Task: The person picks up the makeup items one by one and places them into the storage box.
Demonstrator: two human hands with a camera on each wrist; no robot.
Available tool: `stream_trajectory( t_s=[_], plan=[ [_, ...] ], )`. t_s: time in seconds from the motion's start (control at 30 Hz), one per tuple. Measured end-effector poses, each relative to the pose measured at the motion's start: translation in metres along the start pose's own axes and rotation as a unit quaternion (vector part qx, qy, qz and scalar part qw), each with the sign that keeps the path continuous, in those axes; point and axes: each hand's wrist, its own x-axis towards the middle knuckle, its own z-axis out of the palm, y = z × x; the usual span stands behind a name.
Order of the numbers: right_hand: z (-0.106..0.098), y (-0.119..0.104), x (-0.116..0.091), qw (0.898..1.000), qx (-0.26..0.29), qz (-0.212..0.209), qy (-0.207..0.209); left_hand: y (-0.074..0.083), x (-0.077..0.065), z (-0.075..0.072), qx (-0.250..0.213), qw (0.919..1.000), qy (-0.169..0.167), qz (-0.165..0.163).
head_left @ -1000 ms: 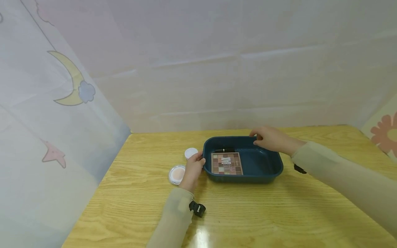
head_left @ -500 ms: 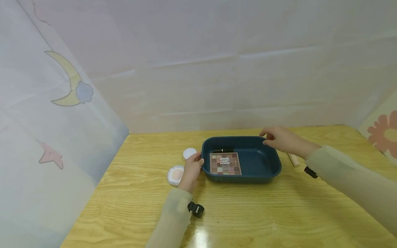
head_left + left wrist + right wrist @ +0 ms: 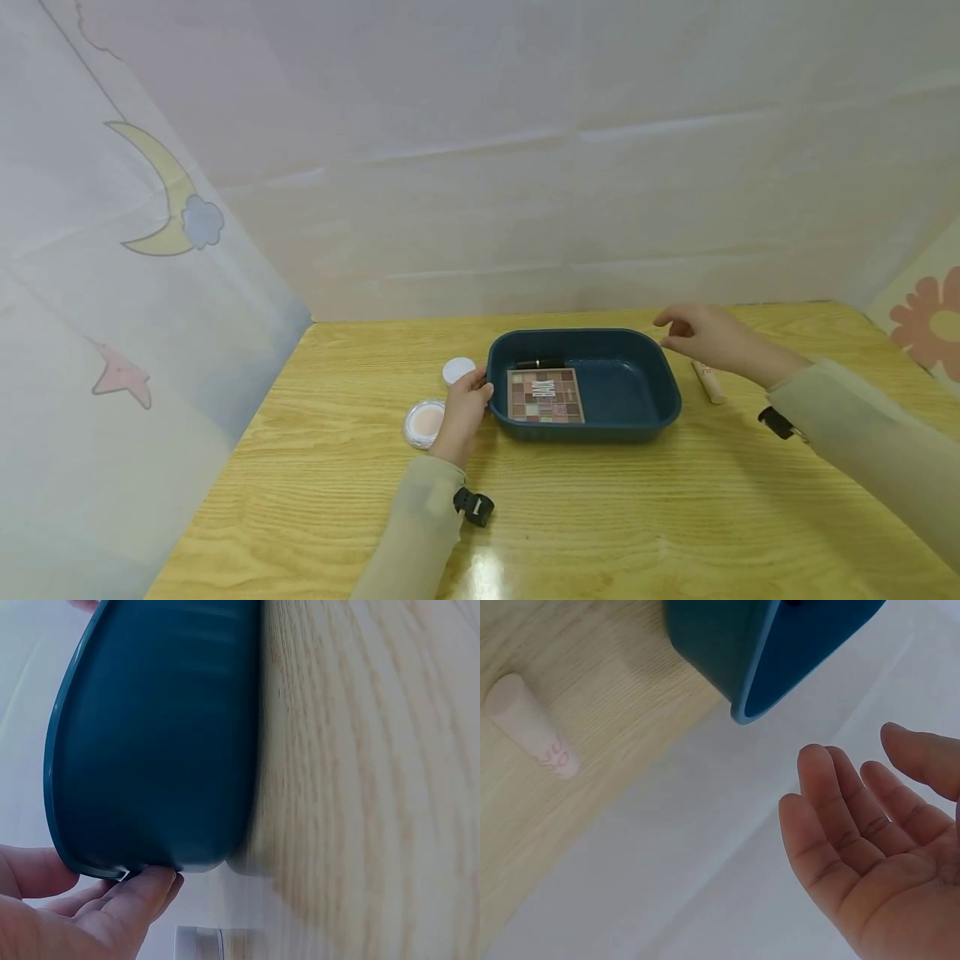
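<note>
A dark teal plastic basin (image 3: 622, 400) stands on the wooden table. My left hand (image 3: 462, 412) pinches its left rim, the thumb on the rim and the fingers against the outer wall, as the left wrist view shows. Inside lie an eyeshadow palette (image 3: 545, 396) on the left and a slim black tube (image 3: 551, 363) behind it. My right hand (image 3: 708, 335) hovers just off the basin's back right corner; the right wrist view shows its fingers loosely bent and holding nothing. Below that hand, a beige tube (image 3: 708, 383) lies on the table.
Left of the basin, a round clear-rimmed compact (image 3: 425, 423) lies partly behind my left hand. A white-topped round jar (image 3: 458, 370) stands behind it. A pale fabric backdrop (image 3: 525, 233) rises at the table's back edge.
My right hand has moved right, from over the basin's back rim to beyond its right corner, uncovering the beige tube. The left hand keeps its grip on the basin.
</note>
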Motion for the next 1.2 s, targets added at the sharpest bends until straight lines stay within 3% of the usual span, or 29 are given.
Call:
stream_trajectory(
  t_s=[0.4,1.2],
  plan=[
    [-0.001,0.018,-0.013,0.999,0.015,0.03,0.011,-0.001,0.002,0.001,-0.007,1.0,0.003,0.0],
    [0.018,0.046,-0.033,0.994,0.016,0.106,0.029,-0.001,0.001,0.001,-0.009,0.9999,-0.002,0.008]
  ],
)
